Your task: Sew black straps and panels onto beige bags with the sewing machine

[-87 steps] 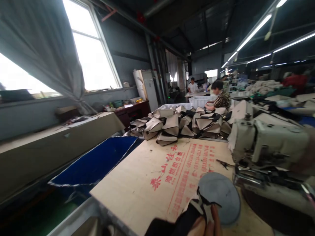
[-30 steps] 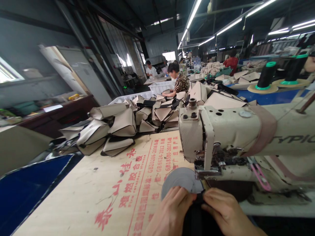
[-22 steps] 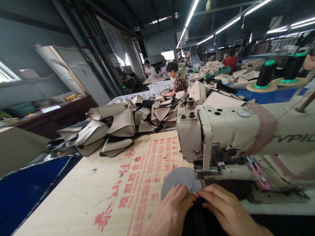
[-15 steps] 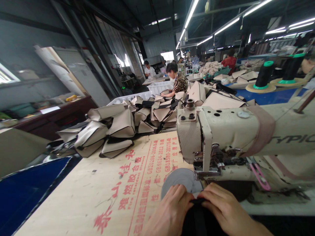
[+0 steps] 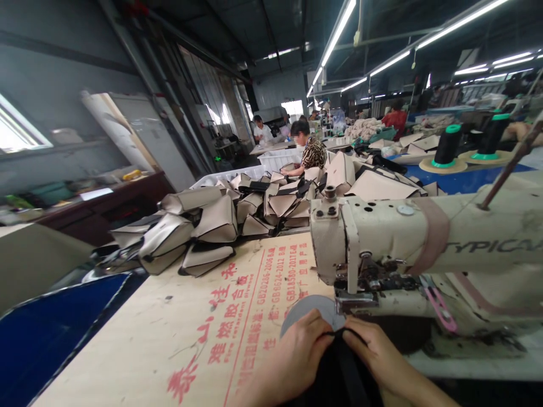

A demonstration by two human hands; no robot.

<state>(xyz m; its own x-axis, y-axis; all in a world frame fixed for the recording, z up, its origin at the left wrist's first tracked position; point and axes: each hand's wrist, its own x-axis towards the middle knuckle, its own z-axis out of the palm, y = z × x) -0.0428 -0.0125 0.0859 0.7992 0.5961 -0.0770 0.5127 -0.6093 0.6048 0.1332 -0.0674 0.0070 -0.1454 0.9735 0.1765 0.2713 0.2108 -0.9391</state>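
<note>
Currently left hand (image 5: pixel 292 362) and right hand (image 5: pixel 377 359) both pinch black fabric piece (image 5: pixel 339 373), fingers curled closed on its top edge, holding it flat just before presser foot (image 5: pixel 356 302) of sewing machine (image 5: pixel 424 243); grey disc (image 5: pixel 307 311) behind fingertips

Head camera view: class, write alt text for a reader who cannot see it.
Left hand and right hand pinch black fabric at a cream sewing machine. Beyond, beige bag pieces are heaped on the plywood table.
</note>
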